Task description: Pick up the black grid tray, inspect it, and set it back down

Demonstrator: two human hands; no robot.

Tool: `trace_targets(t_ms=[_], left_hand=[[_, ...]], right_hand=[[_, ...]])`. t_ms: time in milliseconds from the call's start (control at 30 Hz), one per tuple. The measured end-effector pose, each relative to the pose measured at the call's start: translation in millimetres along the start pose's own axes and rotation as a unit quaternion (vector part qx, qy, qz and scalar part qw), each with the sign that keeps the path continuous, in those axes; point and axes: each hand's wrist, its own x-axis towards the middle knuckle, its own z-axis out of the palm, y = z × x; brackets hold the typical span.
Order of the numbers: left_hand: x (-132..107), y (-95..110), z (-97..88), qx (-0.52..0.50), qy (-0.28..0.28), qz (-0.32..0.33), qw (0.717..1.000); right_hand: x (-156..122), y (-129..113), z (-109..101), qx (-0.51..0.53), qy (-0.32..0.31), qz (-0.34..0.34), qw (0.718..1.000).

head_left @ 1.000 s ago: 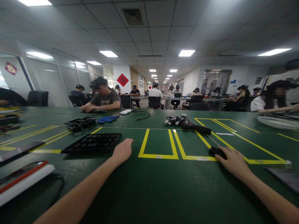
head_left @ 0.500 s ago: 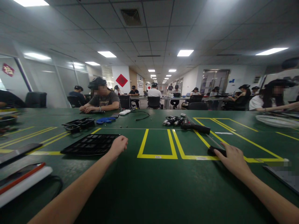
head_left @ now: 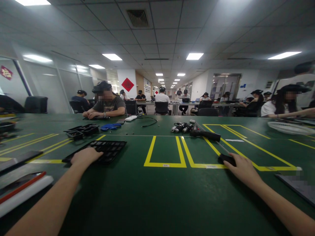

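Observation:
My left hand [head_left: 85, 156] lies on the near edge of a black compartment tray [head_left: 108, 147] on the green table, fingers curled down over the rim. My right hand [head_left: 242, 168] reaches forward on the right, and its fingers close over a small black object [head_left: 225, 158] that sits on a yellow tape line. A thin metal shaft runs from that object up to a black tool handle [head_left: 205, 134] lying further back. Behind the handle lie several small metal cylinders [head_left: 180, 127].
Yellow taped boxes [head_left: 164, 150] mark the table middle. Small black trays [head_left: 82, 130], a blue item [head_left: 110, 126] and a black cable [head_left: 150, 123] lie farther back. A dark phone [head_left: 21, 157] and white and red items [head_left: 22, 190] sit left, a flat dark device [head_left: 295, 185] right. People sit across the table.
My left hand has swung left from beside the tray's right corner onto its near edge. My right hand stays on the small black object.

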Motion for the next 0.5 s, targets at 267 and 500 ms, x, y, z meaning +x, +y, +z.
trace_targets(t_ms=[267, 500], left_hand=[[-14, 29, 9.3, 0.054, -0.011, 0.06, 0.997], [-124, 110, 65.1, -0.263, -0.144, 0.265, 0.917]], right_hand=[[-1, -16, -4, 0.127, -0.003, -0.028, 0.992], [-55, -95, -12, 0.392, -0.163, -0.068, 0.903]])
